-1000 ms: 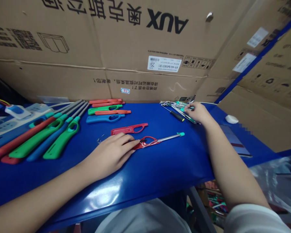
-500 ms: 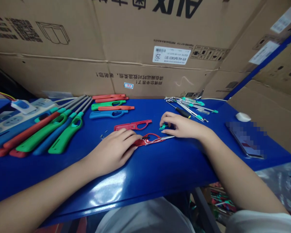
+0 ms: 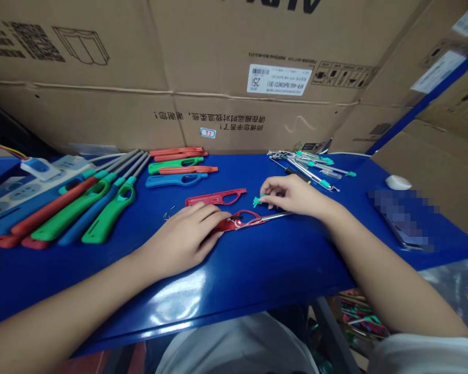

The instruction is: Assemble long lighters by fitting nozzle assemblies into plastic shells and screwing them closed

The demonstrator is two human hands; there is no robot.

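Observation:
My left hand [image 3: 191,231] is closed over the handle end of an opened red lighter shell [image 3: 246,223] lying on the table. White wire and a metal tube [image 3: 276,216] sit in that shell, the tube pointing right. Between thumb and fingertips, my right hand [image 3: 292,196] pinches a small green plastic piece [image 3: 257,201] just above the shell's trigger loop. A matching red shell half [image 3: 218,197] lies behind my left hand. Small metal screws or pins [image 3: 167,213] are scattered left of it; their exact kind is too small to tell.
Finished-looking long lighters [image 3: 109,213] lie on a power strip [image 3: 35,182] at left. Several coloured shells [image 3: 177,180] are stacked at the back. Metal tubes with green parts [image 3: 312,169] and a partly hidden screwdriver [image 3: 292,171] lie back right, near a phone [image 3: 393,218]. Cardboard [image 3: 203,67] stands behind.
My right hand has turned slightly, so the green piece now shows more clearly at its fingertips. My left hand stays on the red shell. The camera view has shifted a little.

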